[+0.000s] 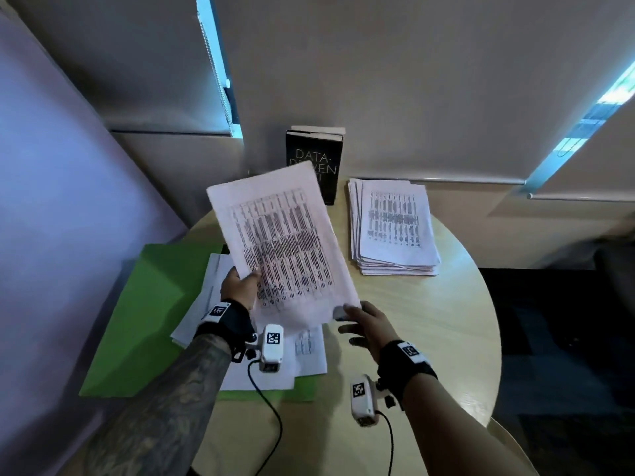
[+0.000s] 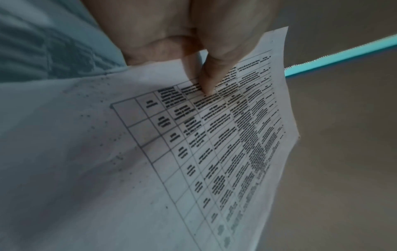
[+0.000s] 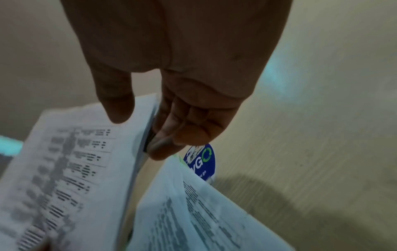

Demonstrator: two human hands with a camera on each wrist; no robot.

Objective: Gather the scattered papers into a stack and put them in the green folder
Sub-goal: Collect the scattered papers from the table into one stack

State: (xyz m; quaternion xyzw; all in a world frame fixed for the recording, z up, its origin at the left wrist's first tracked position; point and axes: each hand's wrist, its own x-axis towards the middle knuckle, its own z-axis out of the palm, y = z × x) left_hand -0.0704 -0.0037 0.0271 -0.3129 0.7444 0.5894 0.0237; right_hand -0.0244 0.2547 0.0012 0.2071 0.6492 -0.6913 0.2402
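My left hand (image 1: 240,283) grips a bundle of printed table sheets (image 1: 285,242) by its lower left edge, thumb (image 2: 210,73) on top, and holds it tilted above the table. My right hand (image 1: 360,324) pinches the bundle's near right corner, thumb (image 3: 120,108) on the sheet (image 3: 71,161) and fingers under its edge. The green folder (image 1: 137,304) lies open at the left of the table, partly over its edge. Several loose papers (image 1: 309,355) lie skewed on it, below the lifted bundle. A thick stack of printed papers (image 1: 391,228) lies at the back right.
The round pale wooden table (image 1: 429,338) stands against a wall. A black book (image 1: 314,149) stands upright at the back, partly behind the lifted sheets. A round blue sticker (image 3: 204,161) shows on the tabletop beside the loose papers (image 3: 193,212).
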